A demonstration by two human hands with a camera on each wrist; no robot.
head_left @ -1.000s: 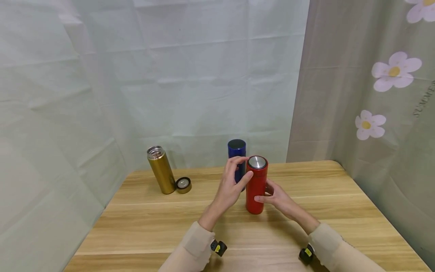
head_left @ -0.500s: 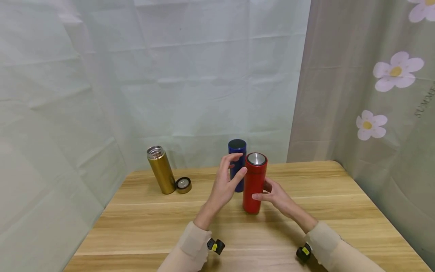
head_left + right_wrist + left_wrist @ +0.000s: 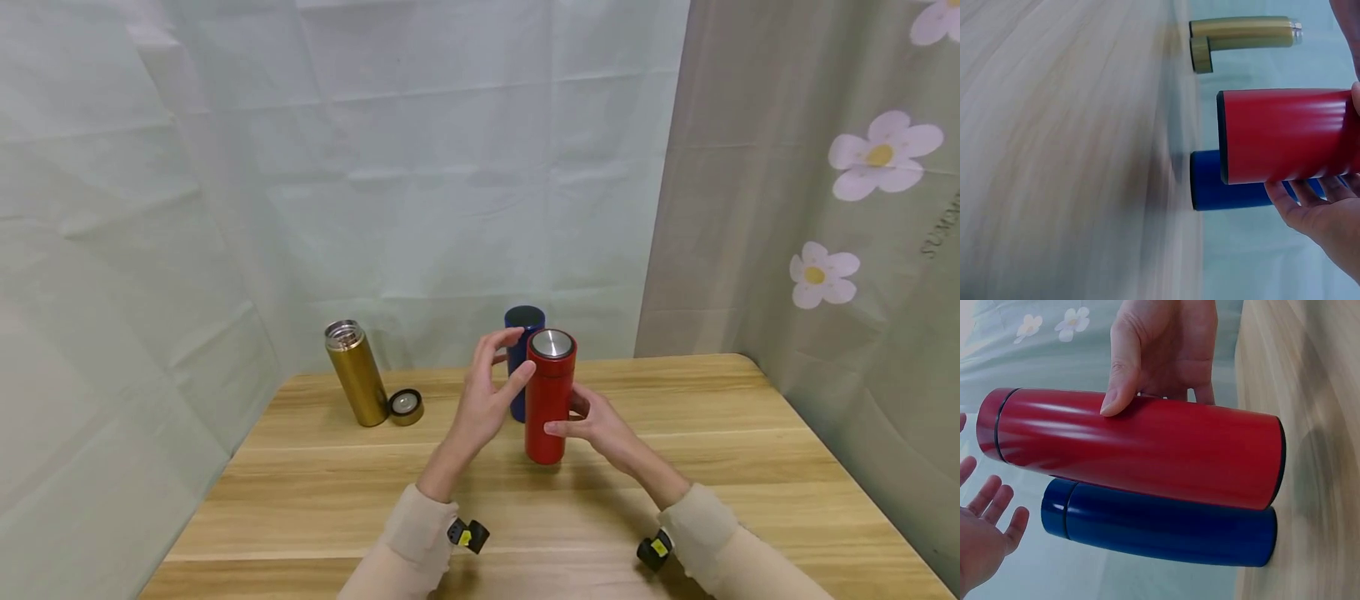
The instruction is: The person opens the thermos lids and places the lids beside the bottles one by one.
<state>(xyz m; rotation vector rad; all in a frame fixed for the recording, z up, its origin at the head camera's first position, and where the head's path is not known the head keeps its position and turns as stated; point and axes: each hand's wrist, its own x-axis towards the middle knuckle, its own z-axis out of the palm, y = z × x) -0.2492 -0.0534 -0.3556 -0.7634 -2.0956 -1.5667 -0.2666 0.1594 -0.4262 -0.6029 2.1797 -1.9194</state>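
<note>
My right hand [image 3: 606,429] grips the lower half of a red thermos flask [image 3: 546,412], thumb in front and fingers behind. The flask has a silver-topped lid and stands nearly upright. Its base hangs off the tabletop in the right wrist view. Left of the lid, my left hand [image 3: 480,400] is raised with its fingers spread; its thumb tip lies right at the flask's neck. A blue thermos flask [image 3: 1160,528], lid on, stands just behind the red one and is partly hidden by it in the head view.
At the back left of the wooden table [image 3: 315,500] an uncapped gold thermos flask [image 3: 358,379] stands, its removed lid [image 3: 406,407] lying beside it. Pale cloth [image 3: 465,183] hangs behind the table, and a flowered curtain [image 3: 787,192] hangs at the right.
The red flask has shifted left and slightly up in my right hand, now covering more of the blue one. My left hand has moved left along with it.
</note>
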